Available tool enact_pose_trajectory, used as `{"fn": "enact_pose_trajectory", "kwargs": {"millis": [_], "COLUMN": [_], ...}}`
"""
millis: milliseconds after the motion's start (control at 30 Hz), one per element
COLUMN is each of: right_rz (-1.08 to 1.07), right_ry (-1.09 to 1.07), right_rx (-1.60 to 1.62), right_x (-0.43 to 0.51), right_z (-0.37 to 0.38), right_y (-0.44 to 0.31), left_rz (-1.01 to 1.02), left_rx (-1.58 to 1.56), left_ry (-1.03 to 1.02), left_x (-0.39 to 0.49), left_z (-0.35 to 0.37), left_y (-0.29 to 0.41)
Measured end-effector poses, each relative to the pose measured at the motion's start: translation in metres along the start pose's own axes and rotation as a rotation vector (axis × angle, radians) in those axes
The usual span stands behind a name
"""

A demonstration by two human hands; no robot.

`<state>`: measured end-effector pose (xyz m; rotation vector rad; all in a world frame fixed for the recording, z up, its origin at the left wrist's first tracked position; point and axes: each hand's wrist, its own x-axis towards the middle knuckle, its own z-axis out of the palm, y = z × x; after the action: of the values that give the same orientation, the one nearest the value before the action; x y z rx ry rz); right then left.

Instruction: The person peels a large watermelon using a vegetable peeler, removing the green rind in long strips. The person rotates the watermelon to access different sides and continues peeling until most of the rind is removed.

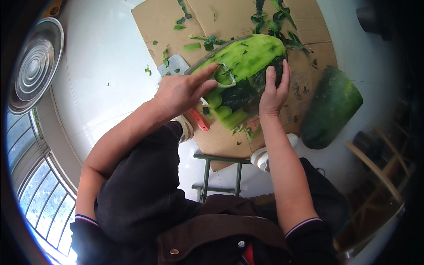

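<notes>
A large winter melon [255, 54], partly peeled to pale green flesh, lies tilted over a cardboard sheet. Dark green skin remains on its lower side and along one edge. My left hand [182, 87] grips a Y-shaped peeler [227, 83], its blade frame against the melon and a curl of peel in it. My right hand [275, 89] steadies the melon's right side, thumb and fingers spread over the skin. Below my left hand shows a red knife handle [199, 120]. A broad metal blade [178, 63] lies partly hidden behind the melon; whether it joins that handle I cannot tell.
Peel strips [278, 18] are scattered on the flattened cardboard [159, 25]. A second dark green melon piece [331, 109] rests on the floor at right. A green-framed stool [205, 175] stands between my legs, a round metal lid or basin [36, 68] at far left.
</notes>
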<state>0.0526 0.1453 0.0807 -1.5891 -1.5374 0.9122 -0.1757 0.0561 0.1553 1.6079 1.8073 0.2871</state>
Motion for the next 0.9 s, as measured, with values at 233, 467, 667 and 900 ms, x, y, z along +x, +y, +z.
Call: {"fn": "enact_pose_trajectory", "kwargs": {"millis": [233, 467, 667, 900], "right_rz": [0.009, 0.034, 0.047, 0.022], "right_ry": [-0.004, 0.007, 0.002, 0.014], "right_rx": [-0.024, 0.016, 0.037, 0.009], "right_x": [0.000, 0.005, 0.001, 0.001], "right_z": [0.004, -0.001, 0.006, 0.003], "right_y": [-0.008, -0.002, -0.006, 0.001], "left_rz": [-0.190, -0.189, 0.010, 0.092], "left_rx": [0.067, -0.269, 0.072, 0.210], "left_ry": [0.194, 0.076, 0.073, -0.091], "left_x": [0.065, 0.017, -0.007, -0.053], "left_z": [-0.007, -0.016, 0.007, -0.003], "left_y": [-0.013, -0.002, 0.005, -0.034]}}
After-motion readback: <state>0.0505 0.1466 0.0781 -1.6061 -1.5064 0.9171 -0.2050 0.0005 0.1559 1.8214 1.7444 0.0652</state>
